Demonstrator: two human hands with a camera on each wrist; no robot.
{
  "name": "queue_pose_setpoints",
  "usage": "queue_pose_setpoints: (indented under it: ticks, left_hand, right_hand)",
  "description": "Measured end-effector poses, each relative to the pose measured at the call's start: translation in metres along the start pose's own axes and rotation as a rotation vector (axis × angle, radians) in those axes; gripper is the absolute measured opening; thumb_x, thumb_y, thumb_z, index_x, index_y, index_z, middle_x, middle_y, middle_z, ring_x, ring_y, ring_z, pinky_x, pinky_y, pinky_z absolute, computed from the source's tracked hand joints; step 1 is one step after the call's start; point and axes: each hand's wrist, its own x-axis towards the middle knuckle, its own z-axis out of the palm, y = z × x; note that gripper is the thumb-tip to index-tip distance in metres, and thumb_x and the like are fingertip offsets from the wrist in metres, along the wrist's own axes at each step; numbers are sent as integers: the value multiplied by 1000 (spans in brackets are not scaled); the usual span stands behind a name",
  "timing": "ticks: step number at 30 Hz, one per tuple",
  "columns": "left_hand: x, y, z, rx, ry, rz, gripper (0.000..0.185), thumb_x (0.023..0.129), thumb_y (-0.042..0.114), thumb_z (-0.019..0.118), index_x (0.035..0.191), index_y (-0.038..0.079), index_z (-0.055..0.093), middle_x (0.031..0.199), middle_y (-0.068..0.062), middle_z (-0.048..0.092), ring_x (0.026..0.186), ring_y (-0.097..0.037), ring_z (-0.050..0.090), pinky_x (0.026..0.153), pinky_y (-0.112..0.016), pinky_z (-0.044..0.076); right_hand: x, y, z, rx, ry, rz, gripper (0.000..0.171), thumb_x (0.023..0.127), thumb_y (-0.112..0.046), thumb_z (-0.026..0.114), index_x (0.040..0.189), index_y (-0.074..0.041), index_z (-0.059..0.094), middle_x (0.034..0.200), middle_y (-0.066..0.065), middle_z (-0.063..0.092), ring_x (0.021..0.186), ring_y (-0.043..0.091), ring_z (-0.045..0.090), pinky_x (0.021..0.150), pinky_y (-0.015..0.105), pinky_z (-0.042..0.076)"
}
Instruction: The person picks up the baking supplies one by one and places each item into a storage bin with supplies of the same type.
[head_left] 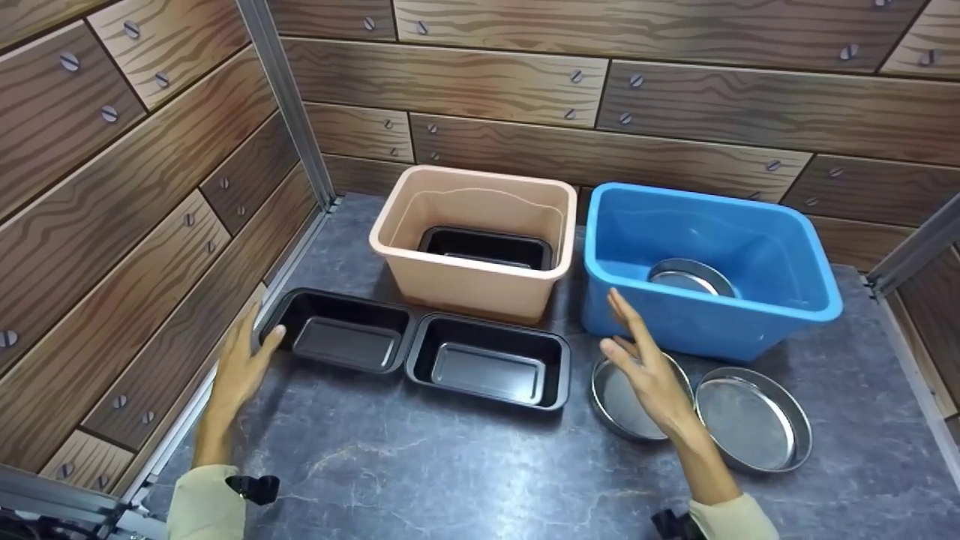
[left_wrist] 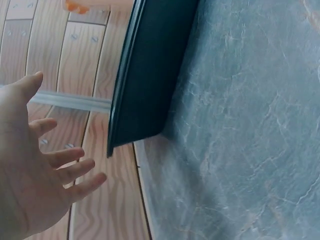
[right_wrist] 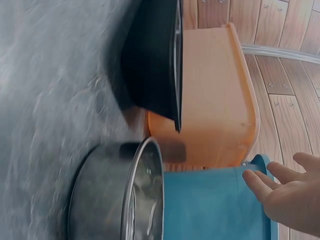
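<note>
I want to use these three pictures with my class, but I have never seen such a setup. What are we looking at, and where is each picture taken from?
A person works with two bare hands, no machine. The big picture comes from a head camera; the other two from wrist cameras. On the grey table stand a beige tub holding a black tray, and a blue tub holding a metal pan. In front lie two black trays and two round metal pans. The left hand touches the left tray's edge; the right hand hovers open. Nothing is held.

Pale beige sleeves, with a black strapped device at each wrist.
</note>
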Motion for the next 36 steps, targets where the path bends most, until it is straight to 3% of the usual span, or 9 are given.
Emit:
queue_pose_setpoints:
  ticks: [6,10,27,32,36]
  left_hand:
    - [1,-8,1,-71,-29,-59,71,100,50,43,158,23,12,154,-28,24,133,-50,35,107,-66,27]
    - [3,-12,2,-90,-42,-91,72,100,52,41,158,20,11,150,-31,29,130,-48,39,105,-64,30]
    - [3,-25,12,-181,-108,-215,80,97,61,40,158,24,3,154,-29,23,138,-49,28,111,-64,22]
    - [6,-29,14,-176,-139,-268,85,95,66,38,158,22,3,160,-23,11,141,-50,19,112,-65,17]
    - [10,-33,17,-177,-131,-287,85,95,64,40,157,15,10,159,-23,13,141,-49,20,114,-62,18]
  right_hand:
    - [17,-2,11,151,40,49,60,101,-20,51,155,-26,24,157,2,29,143,24,28,113,46,28]
    - [27,-3,17,193,55,58,61,100,-21,53,154,-27,26,156,9,31,141,31,31,112,55,27]
    - [56,14,32,167,42,131,71,97,-28,60,156,-29,20,157,16,24,139,40,31,110,59,29]
    - [65,5,37,149,26,143,74,96,-29,62,156,-28,19,159,17,20,141,38,26,111,60,27]
    - [70,-10,42,106,22,146,75,97,-25,61,157,-20,17,158,18,20,141,39,27,111,58,27]
